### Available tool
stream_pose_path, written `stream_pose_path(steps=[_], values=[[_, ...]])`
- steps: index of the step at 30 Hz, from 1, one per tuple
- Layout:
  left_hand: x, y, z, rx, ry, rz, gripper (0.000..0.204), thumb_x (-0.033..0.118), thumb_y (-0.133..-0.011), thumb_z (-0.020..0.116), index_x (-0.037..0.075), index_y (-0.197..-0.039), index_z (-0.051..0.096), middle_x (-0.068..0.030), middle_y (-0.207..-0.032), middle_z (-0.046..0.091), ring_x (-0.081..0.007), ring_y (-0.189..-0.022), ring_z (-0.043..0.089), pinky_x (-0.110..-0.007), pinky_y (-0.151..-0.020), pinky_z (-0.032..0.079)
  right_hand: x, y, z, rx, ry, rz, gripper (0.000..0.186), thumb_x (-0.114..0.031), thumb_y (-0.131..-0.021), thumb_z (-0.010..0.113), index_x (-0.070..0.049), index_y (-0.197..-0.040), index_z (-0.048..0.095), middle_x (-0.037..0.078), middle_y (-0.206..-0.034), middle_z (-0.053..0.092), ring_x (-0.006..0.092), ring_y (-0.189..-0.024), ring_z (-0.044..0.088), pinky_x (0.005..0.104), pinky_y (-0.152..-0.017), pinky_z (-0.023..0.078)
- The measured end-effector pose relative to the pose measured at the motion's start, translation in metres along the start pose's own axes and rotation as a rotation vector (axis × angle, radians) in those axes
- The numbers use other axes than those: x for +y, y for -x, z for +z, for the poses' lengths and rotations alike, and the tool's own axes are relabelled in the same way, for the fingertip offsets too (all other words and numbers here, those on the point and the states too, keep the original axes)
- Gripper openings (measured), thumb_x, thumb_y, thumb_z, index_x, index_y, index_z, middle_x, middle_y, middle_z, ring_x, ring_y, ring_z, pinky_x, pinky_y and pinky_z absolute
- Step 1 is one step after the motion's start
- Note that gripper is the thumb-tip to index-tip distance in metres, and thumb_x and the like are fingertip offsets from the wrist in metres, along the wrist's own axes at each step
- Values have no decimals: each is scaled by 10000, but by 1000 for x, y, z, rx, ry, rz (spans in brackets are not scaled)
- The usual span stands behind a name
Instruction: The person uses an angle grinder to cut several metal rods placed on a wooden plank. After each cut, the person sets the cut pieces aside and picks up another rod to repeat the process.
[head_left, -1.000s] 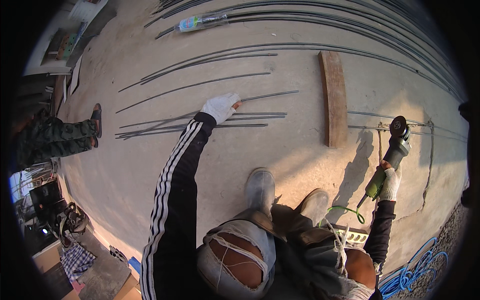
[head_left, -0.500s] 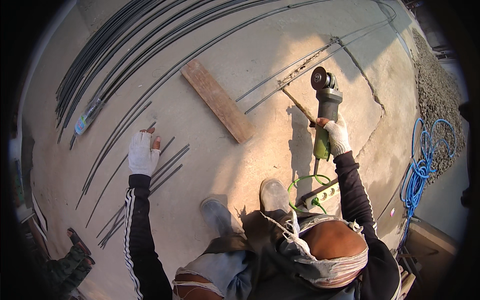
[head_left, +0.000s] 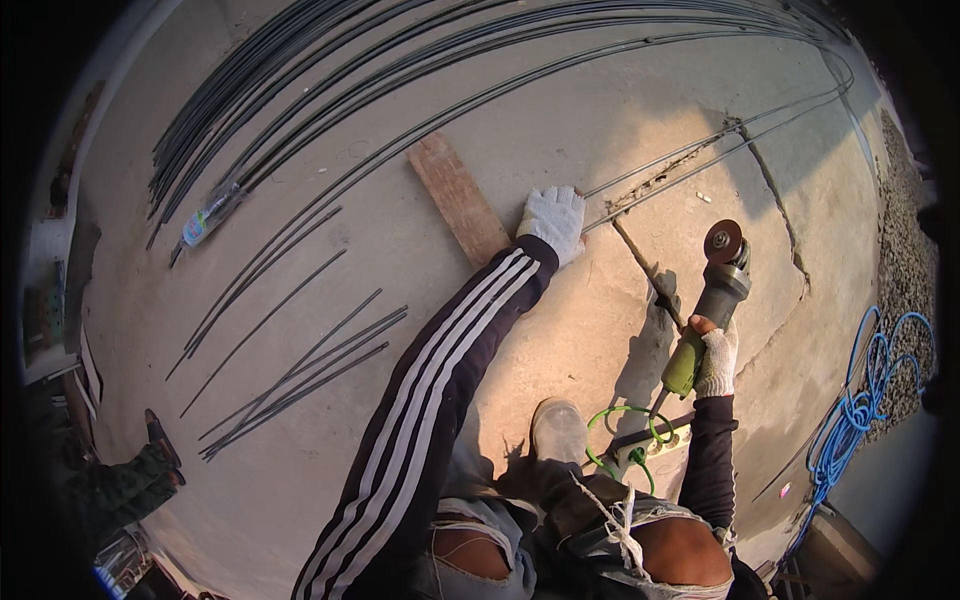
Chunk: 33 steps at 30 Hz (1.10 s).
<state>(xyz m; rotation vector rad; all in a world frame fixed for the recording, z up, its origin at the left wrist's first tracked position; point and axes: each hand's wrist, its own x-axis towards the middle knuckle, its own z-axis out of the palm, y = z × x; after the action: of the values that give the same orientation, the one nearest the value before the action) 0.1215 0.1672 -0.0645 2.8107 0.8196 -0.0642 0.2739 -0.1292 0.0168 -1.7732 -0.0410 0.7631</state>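
The grinder (head_left: pixel 722 290), right of the plank (head_left: pixel 458 195), looks heavy and rigid; its green handle (head_left: pixel 684 364), away from the disc (head_left: pixel 723 241), suits holding, and the right hand (head_left: pixel 717 360) wraps its fingers there. Beside the plank, the left hand (head_left: pixel 553 217) is at springy-looking rods (head_left: pixel 680 177); its finger closure I cannot tell.

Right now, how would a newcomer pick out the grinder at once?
Start with the sunlit, cracked concrete floor at centre right of the picture. Over it, the white-gloved right hand holds the green-and-dark angle grinder. Unlike the wooden plank and dark metal rods to its left, it carries a round, reddish-brown disc at its upper end.
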Motion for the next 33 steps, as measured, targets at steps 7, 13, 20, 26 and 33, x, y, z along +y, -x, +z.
stream_pose_path(steps=[7, 13, 20, 26, 33], values=[[-3, -7, -2, 3, 109, 31, 588, 376, -836, 780, 51, -1289, 594, -137, -1190, 627, -307, -1196, 602, -494, -967, 476, 11, -13, -12, 44, -6, 116, 318, -225, -827, 804, 24, -972, 670, 124, -796, 687, 229, -638, 677, 326, -591, 577], [2, -10, -4, -5, 203, -20, 554, 345, -837, 791, 47, -1257, 588, -154, -1190, 623, -330, -1177, 617, -499, -953, 499, 24, -25, -24, 40, -10, 155, 355, -269, -843, 810, 4, -1023, 673, 126, -835, 696, 239, -673, 682, 343, -621, 600], [6, -29, 13, -40, 319, -63, 517, 309, -837, 804, 42, -1219, 580, -173, -1189, 619, -356, -1154, 635, -504, -936, 526, 15, -15, -15, 128, 39, 182, 284, -142, -853, 770, 2, -1053, 630, 117, -808, 688, 222, -617, 669, 328, -573, 566], [-4, -37, 18, 5, 396, -35, 456, 188, -843, 742, -28, -1190, 540, -283, -1212, 628, -469, -1056, 670, -520, -884, 579, 4, -2, -2, 55, -26, 52, 404, -37, -810, 783, -43, -1174, 605, 58, -898, 677, 171, -688, 649, 327, -618, 547], [6, -40, 3, -185, 507, -118, 312, 218, -948, 669, -2, -1152, 583, -301, -1058, 721, -454, -1013, 712, -557, -873, 556, -7, 5, 6, 45, -46, 68, 470, -81, -787, 814, -46, -1200, 592, 63, -945, 665, 174, -758, 653, 336, -671, 557]])
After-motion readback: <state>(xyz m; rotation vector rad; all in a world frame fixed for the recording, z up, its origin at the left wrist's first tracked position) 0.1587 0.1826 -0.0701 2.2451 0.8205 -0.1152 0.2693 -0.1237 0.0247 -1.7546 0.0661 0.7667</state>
